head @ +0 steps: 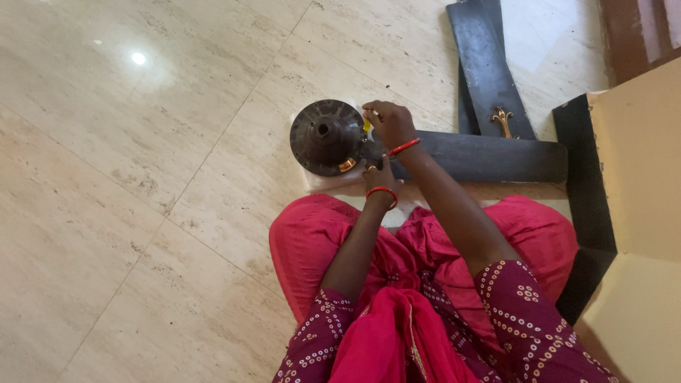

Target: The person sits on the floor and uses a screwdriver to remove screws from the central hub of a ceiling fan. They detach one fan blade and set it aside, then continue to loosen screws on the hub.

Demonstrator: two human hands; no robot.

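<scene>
1. Head view, posture: I sit on a pale marble tile floor (142,177), knees spread under pink trousers, both arms reaching forward. Sleeves are maroon with a dotted print.

2. Work piece: a dark brown ceiling fan motor housing (328,136), round, hub facing up, with a slotted rim. It rests on a small white pad (316,181) on the floor, just ahead of my knees. A brass-coloured fitting shows at its lower right edge.

3. Right hand (389,122): curled closed, knuckles up, at the upper right rim of the motor housing. A small yellow object (367,125) shows at the fingertips, pinched between them and the rim. Too little of it is visible to say whether it is a tool handle or a part. A red bangle sits on this wrist.

4. Left hand (379,172): below the right one, at the lower right edge of the housing, where a fan blade (482,157) meets the motor. The fingers look bent in toward that joint and seem to touch it. The right forearm crosses close by, so I cannot tell if the hand grips anything or only presses. A red bangle is on this wrist too.

5. Blades: the dark blade runs rightward from the motor, flat on the floor. Two more dark blades (486,67) lie stacked beyond it, angled away, with a gold ornamental bracket (503,120) near their lower end.

6. Surroundings: a tan cardboard box (638,177) stands at the right, with a black panel along its left side. Dark wooden furniture is in the top right corner.
</scene>
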